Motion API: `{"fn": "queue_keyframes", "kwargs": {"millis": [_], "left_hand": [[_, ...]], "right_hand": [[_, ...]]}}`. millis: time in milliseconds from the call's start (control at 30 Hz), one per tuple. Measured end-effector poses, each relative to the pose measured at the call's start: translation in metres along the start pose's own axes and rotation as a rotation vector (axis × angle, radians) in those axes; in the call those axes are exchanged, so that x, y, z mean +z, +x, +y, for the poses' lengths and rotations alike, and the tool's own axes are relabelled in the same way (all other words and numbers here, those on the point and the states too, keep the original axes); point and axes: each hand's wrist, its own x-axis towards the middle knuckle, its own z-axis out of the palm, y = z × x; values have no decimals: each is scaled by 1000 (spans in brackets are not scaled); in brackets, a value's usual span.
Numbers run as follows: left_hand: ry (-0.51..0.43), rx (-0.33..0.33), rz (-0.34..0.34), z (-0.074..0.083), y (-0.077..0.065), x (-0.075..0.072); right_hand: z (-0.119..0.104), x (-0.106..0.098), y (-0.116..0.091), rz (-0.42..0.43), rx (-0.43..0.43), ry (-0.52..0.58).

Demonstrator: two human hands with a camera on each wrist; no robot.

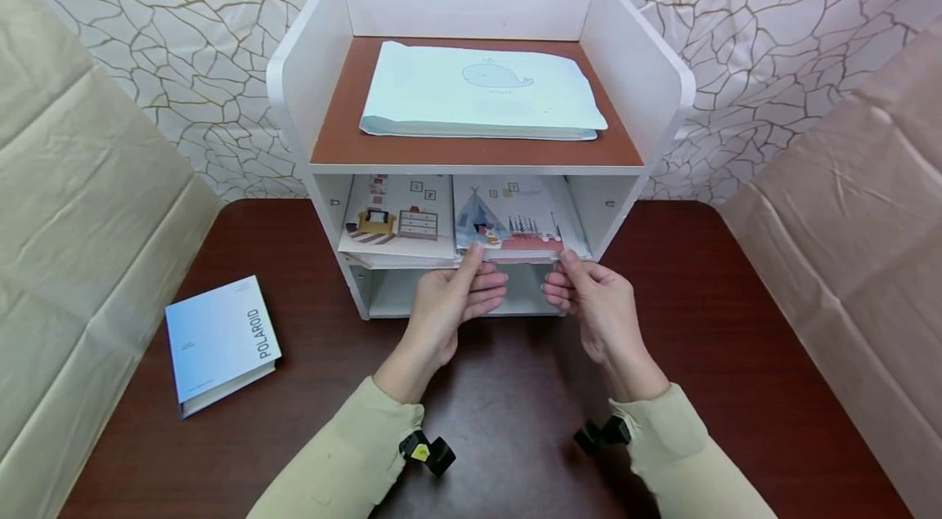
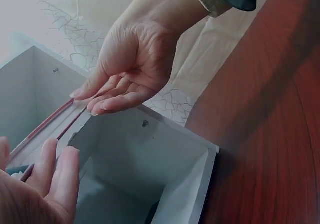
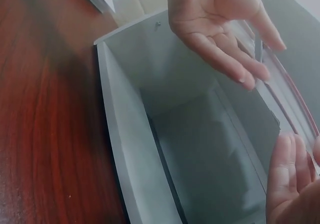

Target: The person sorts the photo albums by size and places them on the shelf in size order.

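Note:
On the middle shelf lies a picture book (image 1: 526,208) with a blue tent on its cover. My left hand (image 1: 450,302) pinches its front edge near the left corner, thumb on top and fingers beneath. At the right corner, my right hand (image 1: 599,302) grips the same edge in the same way. The left wrist view shows the right hand (image 2: 135,63) with its thumb over the book's red-edged cover and its fingers below. A second picture book (image 1: 419,208), showing a dresser and an armchair, lies directly to the left on that shelf.
The white shelf unit (image 1: 666,86) stands on a dark wooden table (image 1: 736,355). A pale blue pouch with a whale drawing (image 1: 441,90) lies on its brown top shelf. Below the books is a lower compartment (image 3: 195,144). At the left lies a blue POLAROID book (image 1: 221,343).

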Motion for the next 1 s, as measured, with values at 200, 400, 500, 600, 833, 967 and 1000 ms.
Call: {"fn": "queue_keyframes", "kwargs": {"millis": [200, 400, 500, 600, 833, 967, 1000], "left_hand": [[124, 24, -47, -2, -10, -13], [232, 102, 1, -7, -30, -43], [273, 133, 38, -7, -43, -64], [328, 160, 82, -7, -56, -87], [538, 232, 215, 2, -85, -140], [676, 264, 350, 8, -95, -163], [706, 272, 390, 9, -97, -168]], "right_hand": [[9, 4, -6, -111, -31, -82], [29, 15, -11, -233, 11, -196], [41, 23, -14, -291, 38, -214], [55, 35, -18, -335, 72, -227], [80, 67, -31, -421, 127, -269], [97, 95, -40, -478, 145, -245], [101, 103, -43, -489, 151, -233]]}}
